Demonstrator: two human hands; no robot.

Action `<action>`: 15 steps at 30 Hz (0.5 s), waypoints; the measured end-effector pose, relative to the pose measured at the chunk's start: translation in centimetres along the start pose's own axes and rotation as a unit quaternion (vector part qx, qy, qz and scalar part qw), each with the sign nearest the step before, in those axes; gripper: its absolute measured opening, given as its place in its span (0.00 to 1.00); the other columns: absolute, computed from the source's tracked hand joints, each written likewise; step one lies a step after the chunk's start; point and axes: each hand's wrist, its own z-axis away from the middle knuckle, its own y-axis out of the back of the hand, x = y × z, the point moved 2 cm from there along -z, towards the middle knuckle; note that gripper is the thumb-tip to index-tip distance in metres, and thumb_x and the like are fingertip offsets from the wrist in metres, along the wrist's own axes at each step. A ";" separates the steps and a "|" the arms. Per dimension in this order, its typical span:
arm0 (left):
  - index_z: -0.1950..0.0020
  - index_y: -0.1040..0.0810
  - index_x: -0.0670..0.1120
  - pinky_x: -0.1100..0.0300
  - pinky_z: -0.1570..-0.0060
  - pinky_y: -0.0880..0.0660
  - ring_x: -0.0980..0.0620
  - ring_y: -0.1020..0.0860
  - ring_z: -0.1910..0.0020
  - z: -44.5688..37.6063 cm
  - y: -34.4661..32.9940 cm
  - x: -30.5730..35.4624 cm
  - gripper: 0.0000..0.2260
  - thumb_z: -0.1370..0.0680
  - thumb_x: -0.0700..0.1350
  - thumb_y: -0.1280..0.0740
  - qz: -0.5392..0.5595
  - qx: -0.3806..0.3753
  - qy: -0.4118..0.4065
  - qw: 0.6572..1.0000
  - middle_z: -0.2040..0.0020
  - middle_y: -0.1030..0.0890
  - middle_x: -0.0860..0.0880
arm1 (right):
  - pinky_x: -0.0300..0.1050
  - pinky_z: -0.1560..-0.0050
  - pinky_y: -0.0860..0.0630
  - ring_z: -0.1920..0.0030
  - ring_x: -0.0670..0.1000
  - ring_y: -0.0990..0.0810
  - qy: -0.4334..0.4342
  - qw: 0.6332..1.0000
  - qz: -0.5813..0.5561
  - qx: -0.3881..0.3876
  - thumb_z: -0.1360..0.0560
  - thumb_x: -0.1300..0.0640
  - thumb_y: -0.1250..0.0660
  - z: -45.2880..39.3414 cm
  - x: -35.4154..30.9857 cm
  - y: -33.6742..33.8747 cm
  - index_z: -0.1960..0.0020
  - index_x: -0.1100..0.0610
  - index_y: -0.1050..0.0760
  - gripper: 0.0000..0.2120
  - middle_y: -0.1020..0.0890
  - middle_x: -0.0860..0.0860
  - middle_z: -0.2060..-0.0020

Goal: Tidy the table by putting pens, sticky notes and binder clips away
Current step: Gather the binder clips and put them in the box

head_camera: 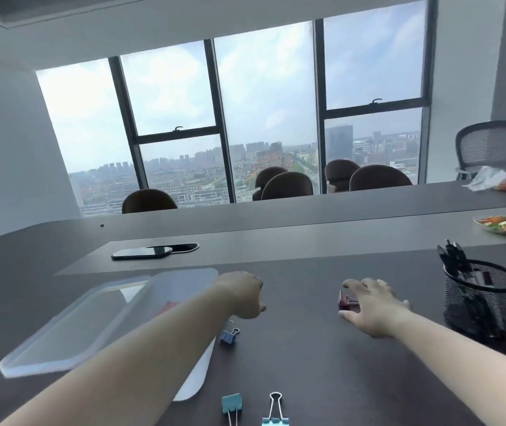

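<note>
On the dark table, the right hand spreads its grip over a dark red binder clip; the left hand is fisted, contents hidden, above a blue binder clip.

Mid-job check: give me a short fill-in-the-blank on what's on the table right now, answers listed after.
1. The pens stand in a black mesh ____ on the right.
2. The right hand reaches over a dark ____ binder clip.
3. The clear box lid lies to the ____ of the left hand.
4. A black ____ lies flat on the far side of the table, past the box.

Missing words: cup; red; left; phone
</note>
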 end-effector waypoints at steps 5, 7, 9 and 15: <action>0.28 0.34 0.45 0.53 0.36 0.31 0.46 0.31 0.29 0.1 -2.4 1.3 0.23 0.18 0.56 0.49 -0.106 -0.068 0.053 0.991 0.28 0.30 0.47 | 0.59 0.35 0.37 0.27 0.56 0.41 -0.017 0.998 0.050 0.025 0.27 0.31 0.47 0.4 1.0 -1.8 0.27 0.40 0.48 0.32 0.41 0.52 0.27; 0.28 0.34 0.44 0.53 0.36 0.30 0.46 0.31 0.29 0.6 -3.1 1.6 0.23 0.17 0.54 0.51 -0.108 -0.084 0.059 0.989 0.28 0.30 0.47 | 0.57 0.37 0.35 0.30 0.55 0.37 -0.008 0.997 0.062 0.040 0.25 0.33 0.49 0.3 0.9 -2.1 0.28 0.42 0.45 0.28 0.35 0.52 0.31; 0.28 0.33 0.44 0.51 0.35 0.30 0.44 0.31 0.29 0.8 -4.0 1.9 0.21 0.17 0.51 0.50 -0.091 -0.097 0.059 0.989 0.28 0.30 0.46 | 0.56 0.38 0.33 0.33 0.55 0.36 0.013 0.998 0.045 0.044 0.23 0.38 0.49 0.2 0.7 -2.2 0.30 0.44 0.41 0.24 0.32 0.52 0.35; 0.30 0.32 0.39 0.50 0.36 0.29 0.42 0.29 0.31 0.3 -5.3 1.5 0.19 0.21 0.37 0.45 -0.043 -0.105 0.066 0.991 0.31 0.29 0.42 | 0.54 0.41 0.29 0.37 0.57 0.33 0.046 0.998 0.035 0.022 0.21 0.56 0.49 -0.7 -0.2 -2.0 0.32 0.49 0.39 0.18 0.30 0.54 0.40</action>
